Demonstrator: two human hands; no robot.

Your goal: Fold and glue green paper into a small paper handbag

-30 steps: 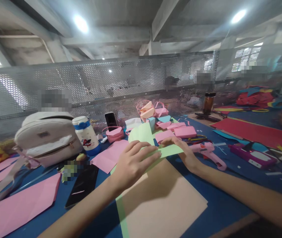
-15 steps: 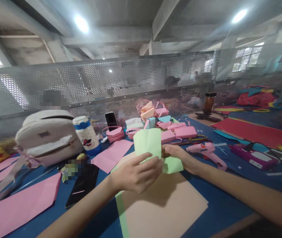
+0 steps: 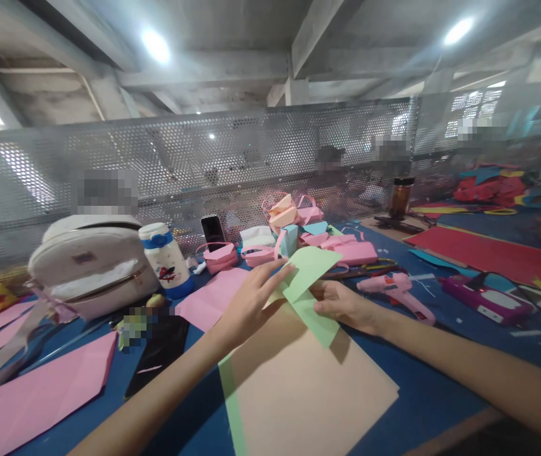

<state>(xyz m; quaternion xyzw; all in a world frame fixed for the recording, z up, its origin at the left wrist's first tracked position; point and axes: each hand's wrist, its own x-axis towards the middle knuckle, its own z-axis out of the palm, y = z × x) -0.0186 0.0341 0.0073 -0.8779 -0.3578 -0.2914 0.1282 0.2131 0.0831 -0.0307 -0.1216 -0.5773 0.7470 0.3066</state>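
Observation:
A light green sheet of paper (image 3: pixel 311 269), bent into two flaps, is held up between my hands. My left hand (image 3: pixel 261 294) pinches its upper left edge, fingers pointing away from me. My right hand (image 3: pixel 344 307) grips the lower flap on the right, thumb on top and the other fingers behind. Beneath lies a stack of peach paper sheets (image 3: pixel 313 399), with a green sheet's edge (image 3: pixel 233 405) showing along its left side. Just beyond the hands are several small folded paper bags, among them a pink one (image 3: pixel 220 253) with a handle.
A pink glue gun (image 3: pixel 398 292) lies right of my right hand, with a purple device (image 3: pixel 486 301) farther right. On the left stand a white backpack (image 3: pixel 92 263) and a bottle (image 3: pixel 168 263). Pink paper (image 3: pixel 47 386) lies front left. A perforated metal screen (image 3: pixel 232 152) closes off the back.
The green paper has been turned and its upper flap now leans right. My left hand has moved up and away from me to its upper edge; my right hand shows more of its thumb.

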